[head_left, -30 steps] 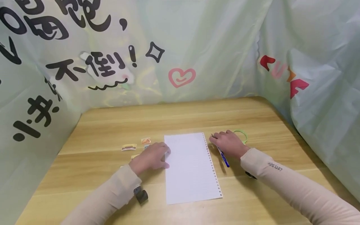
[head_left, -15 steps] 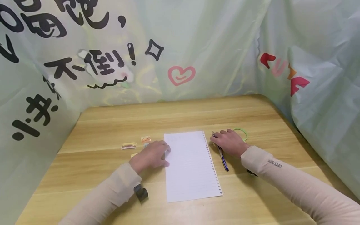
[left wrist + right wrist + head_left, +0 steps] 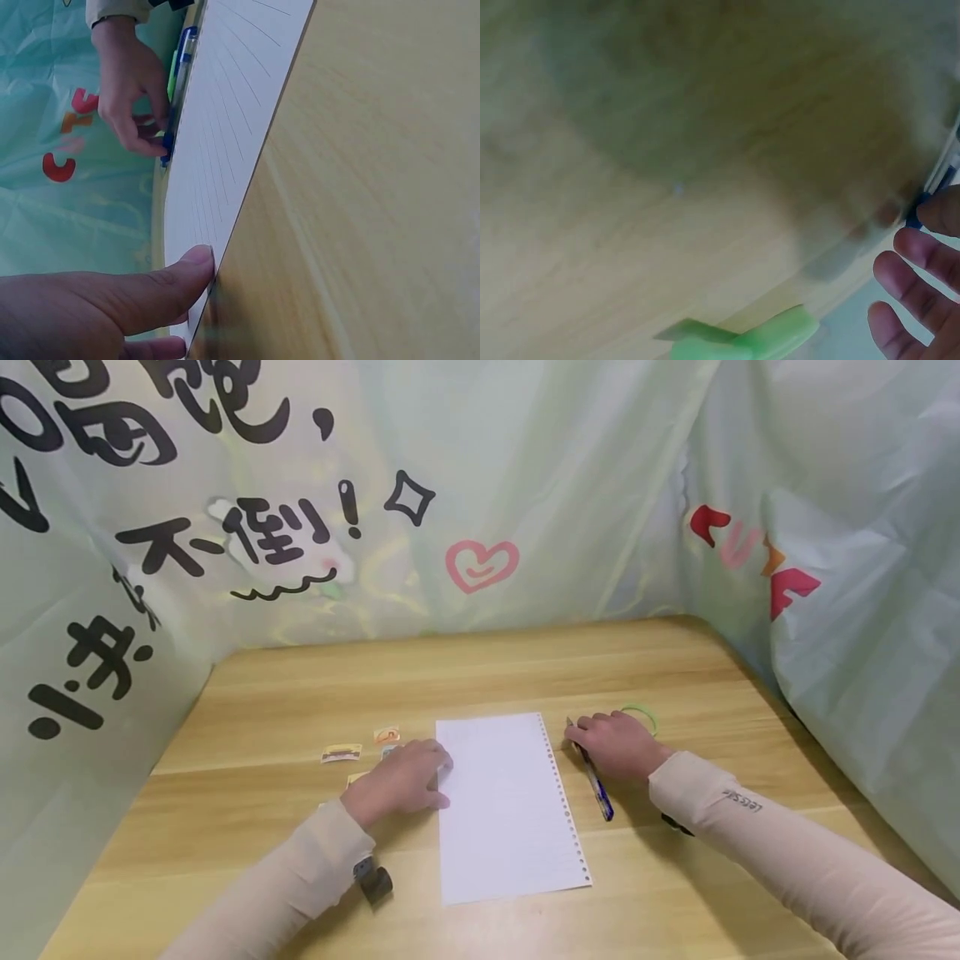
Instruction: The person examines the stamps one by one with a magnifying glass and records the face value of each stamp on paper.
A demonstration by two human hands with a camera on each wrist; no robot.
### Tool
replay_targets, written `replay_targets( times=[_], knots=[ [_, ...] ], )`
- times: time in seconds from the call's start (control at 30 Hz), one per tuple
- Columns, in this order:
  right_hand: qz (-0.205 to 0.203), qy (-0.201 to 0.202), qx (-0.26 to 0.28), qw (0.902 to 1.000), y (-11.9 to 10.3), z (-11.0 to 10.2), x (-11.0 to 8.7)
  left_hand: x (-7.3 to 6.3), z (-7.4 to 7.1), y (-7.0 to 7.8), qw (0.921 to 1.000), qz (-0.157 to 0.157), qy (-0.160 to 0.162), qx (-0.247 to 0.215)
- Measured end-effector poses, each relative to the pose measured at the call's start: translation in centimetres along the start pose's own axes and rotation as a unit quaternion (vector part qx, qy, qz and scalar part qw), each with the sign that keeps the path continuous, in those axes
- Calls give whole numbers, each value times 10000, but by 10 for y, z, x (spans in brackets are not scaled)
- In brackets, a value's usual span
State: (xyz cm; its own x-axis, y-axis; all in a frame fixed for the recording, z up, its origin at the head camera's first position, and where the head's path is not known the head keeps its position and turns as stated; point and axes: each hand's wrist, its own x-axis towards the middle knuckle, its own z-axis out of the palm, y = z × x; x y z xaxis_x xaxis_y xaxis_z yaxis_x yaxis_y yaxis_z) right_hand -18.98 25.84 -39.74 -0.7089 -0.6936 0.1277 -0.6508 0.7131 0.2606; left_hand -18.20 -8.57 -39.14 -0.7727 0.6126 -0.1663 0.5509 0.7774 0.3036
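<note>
A lined white sheet of paper, punched with holes down its right side, lies flat on the table. My left hand rests at its left edge. In the left wrist view the thumb of that left hand lies on the paper's edge, other fingers partly hidden beneath it. To the right of the sheet, my right hand pinches a pen with a clear barrel and blue ends near its far end. The right wrist view shows the right hand's fingers beside the pen's blue end.
Several small printed stickers, among them a yellow-and-brown one and an orange one, lie left of the paper. A light green loop sits just behind the right hand. Printed cloth hangs around the wooden table.
My right hand has shifted slightly right, and the pen's near end has swung a little toward me. The left hand and the paper have stayed in place.
</note>
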Motion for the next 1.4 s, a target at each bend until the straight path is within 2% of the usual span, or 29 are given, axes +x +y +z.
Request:
replay_targets(
  times=[0.13, 0.27, 0.37, 0.57, 0.77, 0.97, 1.17, 1.23, 1.4],
  knots=[
    [180, 45, 128, 9997, 4, -4, -1, 0, -2, 0, 10000, -42, -15, 11],
    [531, 60, 763, 9957, 9, -8, -3, 0, -3, -1, 10000, -45, -49, 6],
    [886, -65, 1276, 9878, 13, -11, -6, -1, -3, -2, 10000, 19, -69, -6],
    [1613, -602, 1821, 9681, 25, -21, -15, -3, -11, -10, 9996, 241, 109, -12],
    [2185, -1016, 2298, 9429, 36, -26, -24, -12, -25, -27, 9991, -54, 378, -163],
    [2559, -1351, 2666, 9193, 41, -23, -36, -28, -27, -52, 9982, -165, 570, -86],
    [2863, -1394, 3001, 8992, 43, -23, -48, -43, -35, -70, 9957, -502, 734, -246],
    [2920, -1407, 3022, 8965, 44, -22, -52, -48, -38, -75, 9946, -652, 728, -343],
    [3060, -1367, 2977, 8939, 45, -17, -60, -58, -40, -92, 9941, -715, 749, -335]
  ],
)
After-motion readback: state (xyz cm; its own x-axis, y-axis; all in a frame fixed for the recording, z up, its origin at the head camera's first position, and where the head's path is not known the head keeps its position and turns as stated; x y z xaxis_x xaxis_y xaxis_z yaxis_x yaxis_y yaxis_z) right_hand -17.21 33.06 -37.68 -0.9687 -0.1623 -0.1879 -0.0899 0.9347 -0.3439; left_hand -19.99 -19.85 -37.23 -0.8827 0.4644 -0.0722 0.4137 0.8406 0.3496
